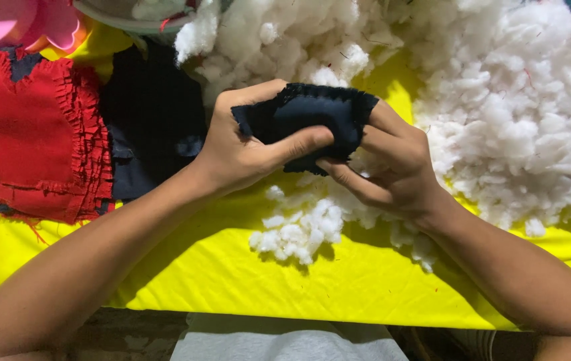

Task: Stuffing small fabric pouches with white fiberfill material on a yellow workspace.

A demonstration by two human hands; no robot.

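Note:
A small dark navy fabric piece with frayed edges is held up between both hands over a yellow cloth. My left hand grips its left side, thumb laid across the front. My right hand holds its right side, fingers curled under it. Loose white stuffing clumps lie just below the hands.
A big heap of white stuffing fills the top and right. A red frilled fabric piece lies at left on dark navy cloth. Pink material and a bowl rim sit at top left.

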